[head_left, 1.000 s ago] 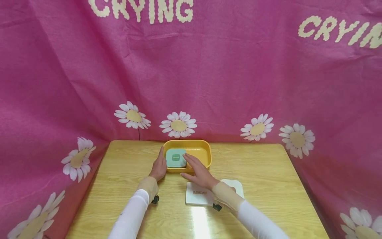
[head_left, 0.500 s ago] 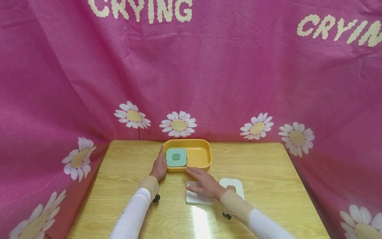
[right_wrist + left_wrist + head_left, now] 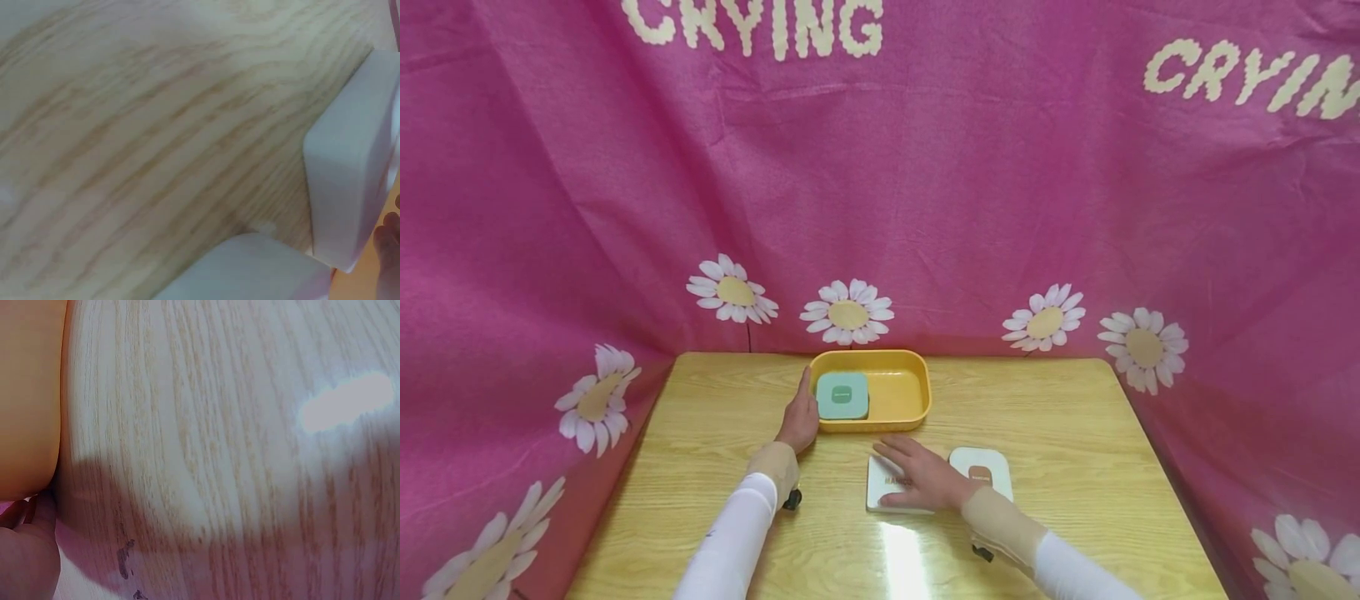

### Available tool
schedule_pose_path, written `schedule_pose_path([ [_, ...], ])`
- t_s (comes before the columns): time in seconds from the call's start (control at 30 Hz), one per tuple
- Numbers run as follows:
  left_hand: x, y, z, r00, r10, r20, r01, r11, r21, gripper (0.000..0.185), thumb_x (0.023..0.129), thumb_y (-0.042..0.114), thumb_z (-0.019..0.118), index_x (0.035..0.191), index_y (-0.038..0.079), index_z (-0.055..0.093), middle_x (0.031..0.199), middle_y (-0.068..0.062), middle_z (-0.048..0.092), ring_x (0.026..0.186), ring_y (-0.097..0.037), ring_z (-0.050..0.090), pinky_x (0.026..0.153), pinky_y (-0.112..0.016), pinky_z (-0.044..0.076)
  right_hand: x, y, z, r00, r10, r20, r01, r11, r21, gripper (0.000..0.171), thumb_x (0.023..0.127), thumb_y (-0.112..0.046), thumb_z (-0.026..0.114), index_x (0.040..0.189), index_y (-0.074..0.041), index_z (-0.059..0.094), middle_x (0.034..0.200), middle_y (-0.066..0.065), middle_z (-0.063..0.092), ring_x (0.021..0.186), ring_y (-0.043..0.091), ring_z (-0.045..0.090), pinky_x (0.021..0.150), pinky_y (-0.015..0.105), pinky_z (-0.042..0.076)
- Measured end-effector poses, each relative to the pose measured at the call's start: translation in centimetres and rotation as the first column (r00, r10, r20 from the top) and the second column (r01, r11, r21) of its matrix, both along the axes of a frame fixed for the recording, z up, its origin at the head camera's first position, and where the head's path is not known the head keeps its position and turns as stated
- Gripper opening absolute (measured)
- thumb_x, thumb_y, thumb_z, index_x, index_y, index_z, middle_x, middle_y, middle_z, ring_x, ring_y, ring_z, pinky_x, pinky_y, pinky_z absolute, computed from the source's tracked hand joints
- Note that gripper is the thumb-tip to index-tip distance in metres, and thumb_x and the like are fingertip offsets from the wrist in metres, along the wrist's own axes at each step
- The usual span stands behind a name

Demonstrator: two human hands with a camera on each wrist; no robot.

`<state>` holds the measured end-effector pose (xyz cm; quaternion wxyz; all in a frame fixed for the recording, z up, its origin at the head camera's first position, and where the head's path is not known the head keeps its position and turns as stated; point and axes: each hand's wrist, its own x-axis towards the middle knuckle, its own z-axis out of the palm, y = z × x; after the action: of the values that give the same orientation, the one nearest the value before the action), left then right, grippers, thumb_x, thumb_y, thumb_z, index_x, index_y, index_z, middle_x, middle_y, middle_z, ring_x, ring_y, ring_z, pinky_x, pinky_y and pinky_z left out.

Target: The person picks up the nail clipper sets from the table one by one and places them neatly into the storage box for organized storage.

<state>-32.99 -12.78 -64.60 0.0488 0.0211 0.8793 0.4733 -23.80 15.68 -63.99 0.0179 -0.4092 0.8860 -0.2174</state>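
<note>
Grip of the right hand (image 3: 925,482) is released: fingers extended, thumb apart, the hand over the lettered white box (image 3: 887,482) at lower centre of the head frame. Contact with the box: cannot tell. Grip of the left hand (image 3: 799,419) also grasps nothing; straight fingers rest along the left end of the yellow container (image 3: 898,396), just below mid-frame.

Change: a second ago the right hand is at the green box (image 3: 842,407); half a second ago it is at the container's front rim; now it is down over the lettered white box. Left hand, container and boxes sit about as they did.

Reading: the green box appears let go and settled, lying in the left half of the container, while the left hand seems to steady that end. Work looks to have shifted to the lettered white box, which lies on the worktop (image 3: 1037,417), in front of the container.

Further out: a second white box (image 3: 995,463) with brown label, right of the first. Pink cloth (image 3: 962,183) fills the upper frame.
</note>
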Motion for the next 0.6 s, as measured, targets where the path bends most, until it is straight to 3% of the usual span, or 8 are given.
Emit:
schedule_pose_path([
  [0.3,0.0,0.1,-0.1,1.0,0.002,-0.001,-0.002,1.0,0.029,0.064,0.11,0.007,0.029,0.169,0.008,0.005,0.173,-0.019,0.019,0.157,-0.038,0.025,0.129,-0.053,0.021,0.5,0.6,-0.9,0.999,-0.016,-0.046,0.017,1.0,0.024,0.096,0.086,-0.056,0.081,0.156,-0.001,0.046,0.158,0.025,0.045,0.146,0.043,0.043,0.118,0.054,0.042],
  [0.6,0.0,0.1,-0.1,1.0,0.006,0.009,-0.006,1.0,0.022,0.064,0.111,0.008,0.029,0.17,0.011,0.003,0.174,-0.017,0.018,0.159,-0.036,0.022,0.13,-0.052,0.019,0.7,1.1,-1.5,0.999,-0.046,0.018,0.044,0.995,0.09,0.111,0.079,-0.067,0.081,0.161,-0.006,0.039,0.161,0.022,0.043,0.15,0.041,0.039,0.121,0.056,0.038],
])
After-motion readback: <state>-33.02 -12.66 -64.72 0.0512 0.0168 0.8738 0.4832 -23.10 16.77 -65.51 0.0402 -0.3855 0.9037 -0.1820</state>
